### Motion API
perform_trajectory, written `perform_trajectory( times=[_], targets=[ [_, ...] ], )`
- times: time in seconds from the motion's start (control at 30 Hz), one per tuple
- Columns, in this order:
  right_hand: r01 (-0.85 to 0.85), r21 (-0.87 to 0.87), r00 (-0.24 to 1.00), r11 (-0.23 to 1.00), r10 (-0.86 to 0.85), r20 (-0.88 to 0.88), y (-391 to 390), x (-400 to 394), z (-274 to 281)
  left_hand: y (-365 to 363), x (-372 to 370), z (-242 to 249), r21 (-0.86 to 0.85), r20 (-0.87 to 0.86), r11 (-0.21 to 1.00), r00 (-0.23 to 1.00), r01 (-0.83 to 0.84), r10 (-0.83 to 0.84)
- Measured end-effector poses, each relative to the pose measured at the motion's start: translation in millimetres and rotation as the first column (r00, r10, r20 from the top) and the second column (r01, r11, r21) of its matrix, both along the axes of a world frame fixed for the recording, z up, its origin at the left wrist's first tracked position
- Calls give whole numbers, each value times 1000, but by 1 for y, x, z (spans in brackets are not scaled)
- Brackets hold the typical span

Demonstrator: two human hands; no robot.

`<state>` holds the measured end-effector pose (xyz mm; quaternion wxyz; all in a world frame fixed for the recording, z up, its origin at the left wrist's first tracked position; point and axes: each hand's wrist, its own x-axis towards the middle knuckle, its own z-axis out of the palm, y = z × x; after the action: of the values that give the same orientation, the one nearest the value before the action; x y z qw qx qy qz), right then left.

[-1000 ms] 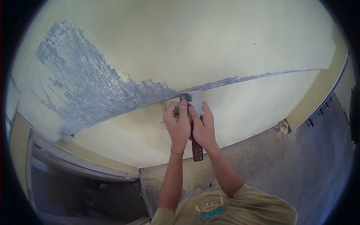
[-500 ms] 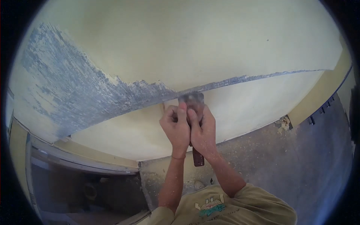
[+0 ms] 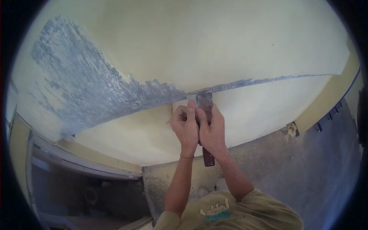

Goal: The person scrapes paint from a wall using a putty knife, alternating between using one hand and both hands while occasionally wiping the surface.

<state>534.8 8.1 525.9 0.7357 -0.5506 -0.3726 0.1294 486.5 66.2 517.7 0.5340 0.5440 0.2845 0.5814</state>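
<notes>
My right hand [image 3: 213, 128] is closed around a scraper [image 3: 209, 158]; its dark red handle sticks out below the palm, and its dark, dusty metal blade [image 3: 204, 101] points up at the wall. Pressed close beside it, my left hand [image 3: 185, 124] is closed, thumb up, on what looks like a second scraper with a paler blade [image 3: 191, 97]. Most of that tool is hidden by the fingers. Both blade tips lie near the lower edge of a scraped grey strip [image 3: 234, 84] on the cream wall.
A large rough grey patch [image 3: 82, 74] of bared wall spreads to the left. Cream coating [image 3: 214, 34] covers the wall above. Flakes are scattered on the grey floor [image 3: 264, 168]. A dark opening with a ledge [image 3: 88, 166] is at lower left, and a chipped spot [image 3: 292, 129] at the wall's base.
Both hands have shifted slightly right with the tools. The blades, blurred together before, now appear as a pale one and a darker one side by side. The view has tilted a little.
</notes>
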Motion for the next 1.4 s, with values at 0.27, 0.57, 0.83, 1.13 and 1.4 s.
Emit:
perform_trajectory(
  times=[0.27,0.57,0.83,1.13,1.4],
  targets=[
    [19,-32,991,999,-15,133,4,5,12,6,4,5,110,73,991,994,-83,75],
    [14,-154,987,988,12,162,0,10,29,5,5,19,63,55,991,992,-119,115],
    [-19,-223,990,975,50,131,-4,9,36,6,1,24,-56,188,993,978,106,-94],
    [54,-170,955,984,-1,298,-9,9,52,2,5,27,-95,230,993,972,75,-52],
    [8,-176,931,984,57,361,-2,14,53,6,3,30,-129,259,989,965,75,-39]
  ],
)
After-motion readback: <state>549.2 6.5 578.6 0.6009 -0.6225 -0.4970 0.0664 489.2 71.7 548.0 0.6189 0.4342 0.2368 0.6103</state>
